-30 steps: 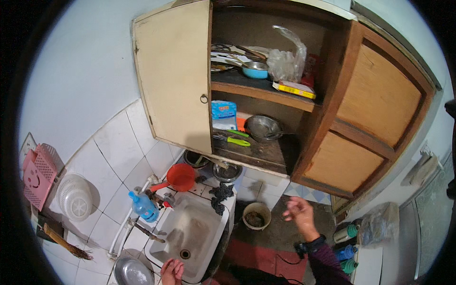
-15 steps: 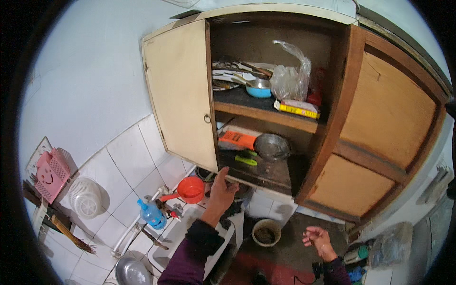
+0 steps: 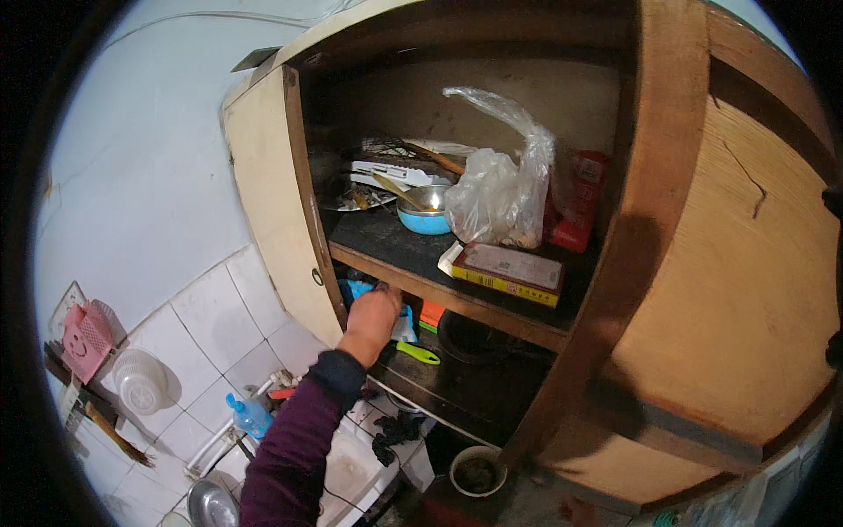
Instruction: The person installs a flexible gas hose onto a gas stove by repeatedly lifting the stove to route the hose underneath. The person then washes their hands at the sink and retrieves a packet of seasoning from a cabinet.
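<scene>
My left hand (image 3: 372,323) reaches into the lower shelf of an open wooden cabinet (image 3: 430,294), under the edge of the middle shelf. Its fingers are curled round a blue-and-white packet (image 3: 405,327), which shows on both sides of the hand; the fingertips are partly hidden. Just below and right lies a lime-green handle (image 3: 417,353). Behind the packet is an orange packet (image 3: 431,314), beside a dark round pan (image 3: 470,338). At the lower edge, a dim, blurred shape seems to be my right hand (image 3: 575,509); its fingers cannot be made out.
On the upper shelf are a blue bowl (image 3: 425,213), a clear plastic bag (image 3: 496,193), a yellow-edged box (image 3: 509,272) and a red packet (image 3: 580,202). A sink (image 3: 351,474) and a blue bottle (image 3: 249,416) are below left; a pot (image 3: 479,471) stands lower down.
My left hand has moved up and into the lower shelf and closed round the blue-and-white packet. The view has come nearer the cabinet. My right hand has dropped toward the lower edge.
</scene>
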Demonstrator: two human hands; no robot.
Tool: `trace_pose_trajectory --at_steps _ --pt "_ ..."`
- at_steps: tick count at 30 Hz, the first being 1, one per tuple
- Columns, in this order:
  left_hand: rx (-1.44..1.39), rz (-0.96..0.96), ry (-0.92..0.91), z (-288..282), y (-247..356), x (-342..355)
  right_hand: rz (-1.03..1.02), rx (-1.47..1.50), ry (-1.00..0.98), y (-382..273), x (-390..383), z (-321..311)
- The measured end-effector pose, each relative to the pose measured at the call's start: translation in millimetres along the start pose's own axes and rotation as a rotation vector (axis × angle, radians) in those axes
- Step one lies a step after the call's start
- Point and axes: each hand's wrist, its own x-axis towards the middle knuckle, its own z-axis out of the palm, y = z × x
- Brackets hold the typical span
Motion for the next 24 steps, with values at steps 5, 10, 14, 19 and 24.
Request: trace_pose_trajectory --at_steps 5,10,14,19,24 --pt "-0.167 0.420 0.305 -9 -4 35 0.003 -0.103 0.058 -25 -7 -6" --pt "-0.374 0.188 -0.015 13 43 71 -0.004 -0.197 0.109 -41 -13 -10" --pt "-0.487 0.075 -0.085 23 65 89 -0.005 -0.262 0.142 -48 -22 -13" --pt "-0.595 0.027 -0.123 26 60 100 -0.018 -0.326 0.186 -53 -35 -16" --pt "-0.707 0.003 -0.111 26 52 91 -0.053 -0.399 0.200 -52 -54 -23"
